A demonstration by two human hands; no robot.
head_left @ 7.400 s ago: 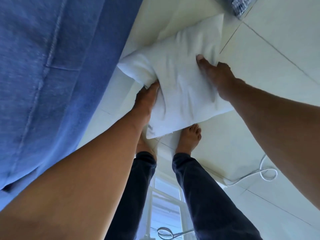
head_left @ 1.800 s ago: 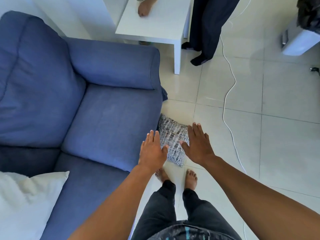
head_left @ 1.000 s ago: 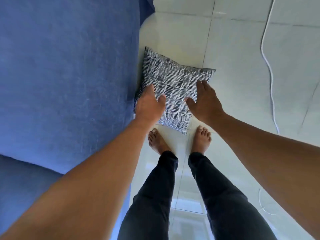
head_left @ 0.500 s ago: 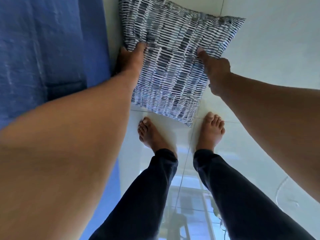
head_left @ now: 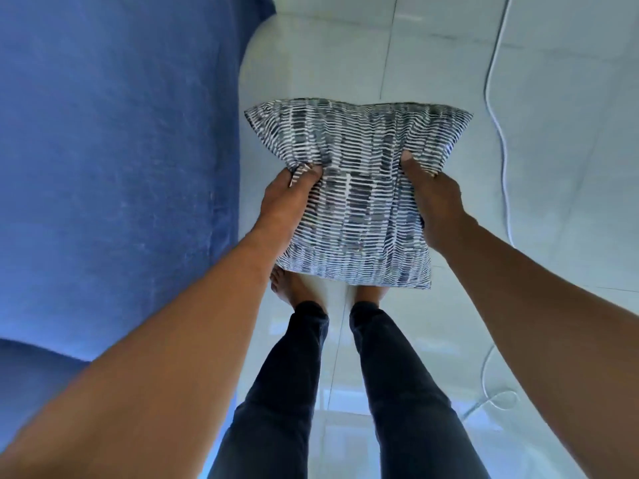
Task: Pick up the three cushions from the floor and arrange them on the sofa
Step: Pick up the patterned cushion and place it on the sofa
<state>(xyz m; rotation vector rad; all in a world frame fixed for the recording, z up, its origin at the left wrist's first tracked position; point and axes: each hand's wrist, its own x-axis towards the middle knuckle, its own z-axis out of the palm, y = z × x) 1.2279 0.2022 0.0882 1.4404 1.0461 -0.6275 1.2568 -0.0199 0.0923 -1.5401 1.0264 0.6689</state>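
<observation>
A cushion (head_left: 359, 188) with a dark-and-white dashed pattern hangs above the floor in front of my legs, held from both sides. My left hand (head_left: 287, 198) pinches its left edge, thumb on top. My right hand (head_left: 434, 202) grips its right edge, fingers hidden under the fabric. The blue sofa (head_left: 114, 160) fills the left of the view, its seat edge just left of the cushion. No other cushion is in view.
Pale glossy floor tiles (head_left: 553, 167) spread to the right. A white cable (head_left: 498, 108) runs down the floor on the right and loops near my right forearm. My bare feet (head_left: 287, 288) stand below the cushion.
My hands have closed on the patterned cushion's sides and lifted it off the floor, away from the sofa base and toward me. My head has risen.
</observation>
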